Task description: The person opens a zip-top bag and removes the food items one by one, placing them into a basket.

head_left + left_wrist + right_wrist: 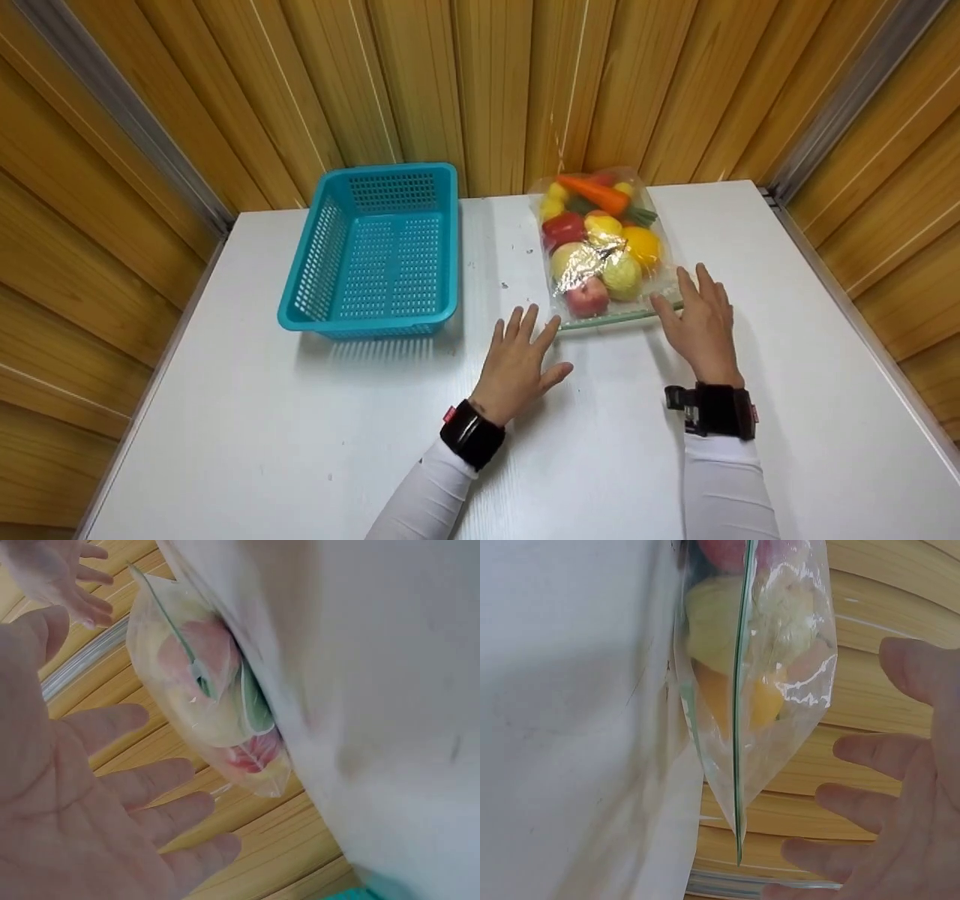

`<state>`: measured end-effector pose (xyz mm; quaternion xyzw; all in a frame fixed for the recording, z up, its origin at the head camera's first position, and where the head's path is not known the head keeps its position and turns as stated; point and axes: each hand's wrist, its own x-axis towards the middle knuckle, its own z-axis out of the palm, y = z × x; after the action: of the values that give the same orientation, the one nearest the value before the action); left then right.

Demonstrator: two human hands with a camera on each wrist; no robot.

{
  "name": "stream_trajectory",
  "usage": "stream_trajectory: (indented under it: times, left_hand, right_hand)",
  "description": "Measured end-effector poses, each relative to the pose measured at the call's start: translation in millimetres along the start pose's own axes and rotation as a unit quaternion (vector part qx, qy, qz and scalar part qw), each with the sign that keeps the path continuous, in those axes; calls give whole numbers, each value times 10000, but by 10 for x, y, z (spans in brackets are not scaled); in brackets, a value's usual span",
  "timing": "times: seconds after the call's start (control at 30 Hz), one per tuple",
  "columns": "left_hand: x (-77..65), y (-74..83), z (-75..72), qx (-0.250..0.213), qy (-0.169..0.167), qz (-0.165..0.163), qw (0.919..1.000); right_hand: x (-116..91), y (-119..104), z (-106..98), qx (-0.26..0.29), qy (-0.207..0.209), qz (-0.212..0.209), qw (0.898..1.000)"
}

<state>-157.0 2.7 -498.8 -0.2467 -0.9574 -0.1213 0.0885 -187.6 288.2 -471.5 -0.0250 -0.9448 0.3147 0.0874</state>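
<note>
Head view: the clear, flat-lying plastic bag (604,255) packed with fruit-like and vegetable-like pieces rests on the smooth white tabletop (262,405), right of centre; its long axis runs near to far, with the far end angled slightly left. The governing relation is that of the two hands to the narrow green zip-style seal (611,320), which crosses the bag's near end from left to right, its right end slightly farther away.

The right hand (701,330) stands at the seal's right end and is the nearer of the two, its thumb overlapping the bag's corner in this view; the left hand (516,369) stands near and left, its index fingertip just beside the seal's left end. Both hands have fingers spread and hold nothing; the wrist views show a gap between each hand and the bag; the bag therefore lies far of and between the hands.

Within the bag, a round pink-red fruit (587,297) sits just behind the seal; a tapered orange carrot (592,193) lies at the far end. The rectangular turquoise perforated plastic basket (375,325) stands left of the bag, apart from it.
</note>
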Motion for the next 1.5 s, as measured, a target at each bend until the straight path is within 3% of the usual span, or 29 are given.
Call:
stream_trajectory:
  times: [0.33,0.53,0.83,1.07,1.5]
  left_hand:
    - [73,-23,81,-619,-394,-151,9972]
    - [104,-61,51,-1414,-747,-168,9870]
    - [116,-94,66,-1881,-855,5,9784]
    - [136,-101,45,-2303,-689,-21,9707]
    - [162,-179,-25,-2666,231,177,9634]
  right_hand:
    - [-6,79,-35,243,-382,534,9975]
    - [-14,94,-59,176,-514,596,9967]
    - [-1,112,-21,312,-534,564,9965]
    - [19,136,13,436,-323,565,9969]
    - [15,-7,107,1104,20,237,9936]
